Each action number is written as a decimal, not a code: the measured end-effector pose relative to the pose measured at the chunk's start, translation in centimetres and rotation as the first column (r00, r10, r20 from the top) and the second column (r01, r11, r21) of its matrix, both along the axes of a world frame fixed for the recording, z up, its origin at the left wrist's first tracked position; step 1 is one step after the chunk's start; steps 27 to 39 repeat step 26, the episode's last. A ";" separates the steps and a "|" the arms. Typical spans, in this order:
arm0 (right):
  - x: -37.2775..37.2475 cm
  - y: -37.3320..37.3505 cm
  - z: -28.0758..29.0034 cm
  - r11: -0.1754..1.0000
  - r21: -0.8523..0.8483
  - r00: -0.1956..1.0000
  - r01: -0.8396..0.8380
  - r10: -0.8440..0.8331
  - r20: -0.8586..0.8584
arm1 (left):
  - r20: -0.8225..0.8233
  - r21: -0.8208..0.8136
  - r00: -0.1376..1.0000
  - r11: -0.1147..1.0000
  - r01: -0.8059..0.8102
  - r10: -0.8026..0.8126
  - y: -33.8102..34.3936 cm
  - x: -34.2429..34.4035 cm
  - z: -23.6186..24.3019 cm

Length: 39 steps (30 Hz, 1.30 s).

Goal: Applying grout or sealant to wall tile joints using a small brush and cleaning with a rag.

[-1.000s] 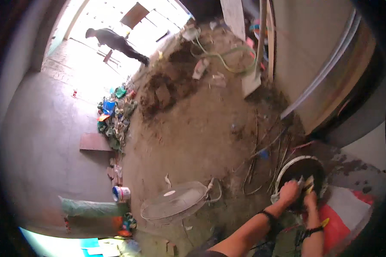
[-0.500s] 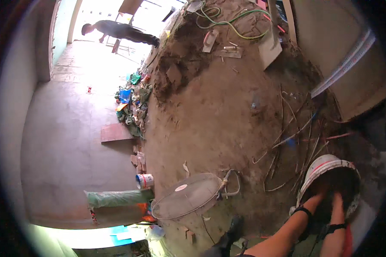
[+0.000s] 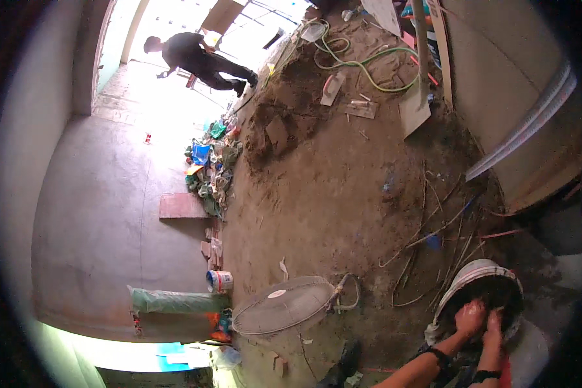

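Note:
A dirty white bucket (image 3: pixel 458 279) with a dark inside is tilted at the lower right. Both my hands are within its mouth, side by side and almost touching. My left hand (image 3: pixel 470 317) looks wet and closed, its fingers curled inward. My right hand (image 3: pixel 493 326) is beside it with the fingers drawn together. Whatever they may hold is too small or hidden to make out. Dark bands circle both forearms.
A round wire fan guard (image 3: pixel 284 304) lies on the dirt floor left of the bucket. Thin rods (image 3: pixel 427 220) are scattered beyond it. A shovel (image 3: pixel 415 107), trowels (image 3: pixel 361 108) and a green hose (image 3: pixel 368 64) are farther off. Another person (image 3: pixel 200 61) stands at the far left.
My hands have come up from deep in the bucket and now show inside its mouth. The bucket appears lower and farther left as the view shifts. The other person's pose has changed.

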State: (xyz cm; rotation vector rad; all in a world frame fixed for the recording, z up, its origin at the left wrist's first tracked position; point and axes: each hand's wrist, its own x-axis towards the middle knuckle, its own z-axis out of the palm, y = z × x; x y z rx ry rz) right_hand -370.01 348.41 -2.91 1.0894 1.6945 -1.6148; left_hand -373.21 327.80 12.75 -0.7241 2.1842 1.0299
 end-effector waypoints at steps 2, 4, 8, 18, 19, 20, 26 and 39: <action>-2.3 -13.8 8.9 0.845 -0.486 0.964 -0.225 0.264 0.013 | 0.046 -0.178 0.975 0.963 -0.205 0.216 -6.2 3.8 -3.3; -1.4 -14.1 6.0 0.851 -0.438 0.946 -0.291 0.325 0.002 | 0.016 0.153 1.000 0.988 -0.029 0.026 -7.2 4.2 -4.3; 0.8 2.7 -4.9 0.887 -0.150 0.899 -0.436 0.436 -0.031 | -0.224 0.813 0.973 0.540 0.219 -0.056 -3.8 2.8 -0.5; -2.6 -8.8 3.2 0.960 0.093 0.965 -0.263 0.260 0.041 | 0.234 0.150 0.810 0.803 -0.577 0.538 -2.3 3.9 -3.8; -2.3 -9.6 5.3 0.975 0.041 0.975 -0.219 0.216 0.060 | 0.272 0.119 0.754 0.756 -0.643 0.598 -1.9 3.8 -4.5; -1.9 -11.4 8.5 0.975 -0.045 0.972 -0.220 0.223 0.079 | 0.270 0.102 0.743 0.749 -0.655 0.613 -2.8 4.0 -5.6; -0.5 -12.9 23.6 0.930 -0.121 0.933 -0.346 0.355 0.055 | 0.524 0.517 0.443 0.141 -0.844 0.727 -0.2 3.7 -7.0; -0.5 -12.9 23.6 0.930 -0.121 0.933 -0.346 0.355 0.055 | 0.524 0.517 0.443 0.141 -0.844 0.727 -0.2 3.7 -7.0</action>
